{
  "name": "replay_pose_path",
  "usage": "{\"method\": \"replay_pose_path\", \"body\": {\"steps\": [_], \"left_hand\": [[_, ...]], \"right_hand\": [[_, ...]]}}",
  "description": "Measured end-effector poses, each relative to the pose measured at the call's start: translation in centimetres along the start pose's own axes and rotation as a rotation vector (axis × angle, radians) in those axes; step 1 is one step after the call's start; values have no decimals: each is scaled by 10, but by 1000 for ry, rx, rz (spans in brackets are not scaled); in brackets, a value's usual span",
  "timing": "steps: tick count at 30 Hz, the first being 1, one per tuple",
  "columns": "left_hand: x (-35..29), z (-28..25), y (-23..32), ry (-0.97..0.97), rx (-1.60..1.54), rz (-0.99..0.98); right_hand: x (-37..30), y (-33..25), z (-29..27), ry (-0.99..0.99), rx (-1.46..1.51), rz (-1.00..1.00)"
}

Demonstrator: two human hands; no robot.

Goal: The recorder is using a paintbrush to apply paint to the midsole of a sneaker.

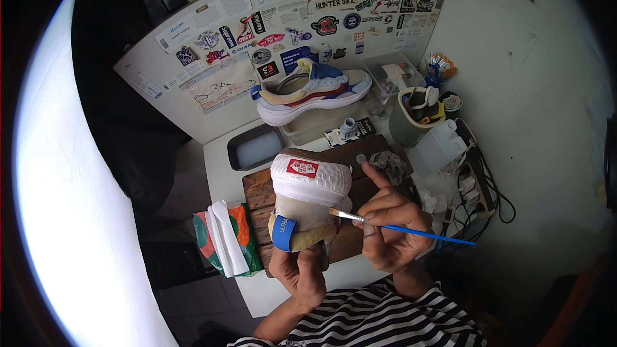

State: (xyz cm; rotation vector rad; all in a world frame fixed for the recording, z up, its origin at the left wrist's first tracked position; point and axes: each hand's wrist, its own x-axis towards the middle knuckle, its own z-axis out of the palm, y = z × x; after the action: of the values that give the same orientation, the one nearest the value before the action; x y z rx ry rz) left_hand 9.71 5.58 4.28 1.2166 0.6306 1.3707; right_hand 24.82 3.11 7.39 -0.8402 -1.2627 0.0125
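Note:
My left hand (299,276) grips a sneaker (305,213) by its collar and holds it heel toward me, sole up. Its white textured sole bears a red label (302,168), and a blue tab (283,232) marks the heel. Pinched in my right hand (397,222) is a thin paintbrush (421,233) with a blue handle. The bristle tip is close to the shoe's pale upper, just under the white sole edge; I cannot tell if it touches. My right index finger points up and away from the brush.
Behind the wooden board (257,194) stand a dark tray of pale liquid (258,153), a small bottle (348,128) and a multicoloured sneaker (312,95) on a clear box. A tissue pack (226,239) lies left. At right are a brush cup (438,72), a tool bin (411,125), a white jug (439,148) and cables (491,202).

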Motion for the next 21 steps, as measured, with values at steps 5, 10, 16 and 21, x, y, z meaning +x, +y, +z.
{"method": "replay_pose_path", "body": {"steps": [5, 10, 16, 21], "left_hand": [[-3, -8, 2, -36, -36, -20], [-1, -1, 4, -30, -59, -40], [-1, -1, 4, 10, -13, -34], [1, -1, 1, 21, -50, -27]], "right_hand": [[6, -5, 9, -38, 30, -10], [1, -2, 3, -24, -9, -2], [11, -8, 4, -91, -23, -36], [5, 2, 0, -101, -50, -65]]}}
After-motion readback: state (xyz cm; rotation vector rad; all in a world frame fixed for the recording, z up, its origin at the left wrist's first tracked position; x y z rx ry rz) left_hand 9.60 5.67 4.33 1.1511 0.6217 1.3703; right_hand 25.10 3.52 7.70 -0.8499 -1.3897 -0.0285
